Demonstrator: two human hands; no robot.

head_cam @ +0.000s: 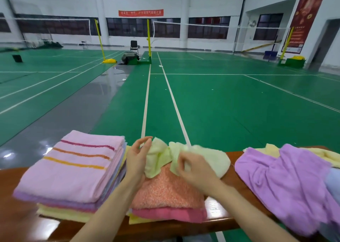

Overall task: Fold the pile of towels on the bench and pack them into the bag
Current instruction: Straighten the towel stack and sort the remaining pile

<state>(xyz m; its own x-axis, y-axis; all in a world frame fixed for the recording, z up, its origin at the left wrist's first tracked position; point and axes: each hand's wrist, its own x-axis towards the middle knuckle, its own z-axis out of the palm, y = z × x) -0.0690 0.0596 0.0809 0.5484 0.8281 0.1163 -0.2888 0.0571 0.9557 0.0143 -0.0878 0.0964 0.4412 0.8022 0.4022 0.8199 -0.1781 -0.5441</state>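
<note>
Closest to me is the front edge of the wooden desk (220,221), with both my forearms reaching over it. On its left sits a folded stack topped by a pink striped towel (73,168). In the middle, right under my hands, is a smaller folded stack with an orange towel (165,188) on top. To the right lies the loose pile, a purple towel (285,183) crumpled over paler ones and drooping toward the desk's near edge.

The towel in hand is the pale green towel (211,159), bunched up above the orange one, its far side lying out toward the back of the desk. My right hand (193,168) has its grip pinched on a fold near the towel's middle. My left hand (137,159) is beside the towel's left corner with fingers spread and loosely curved; I cannot tell whether its grip has any cloth. I can't pick out the bag anywhere near me.

My guess is the risks are these. The green towel is twisted, so folding it from this hold would likely give a lopsided fold. Tugging it flat could drag the orange towel askew, since it lies on that stack. Its far side sits close to the back edge, and a loose pull could tip it onto the green court floor (202,103). The purple towel could slide off too if I bump it.
</note>
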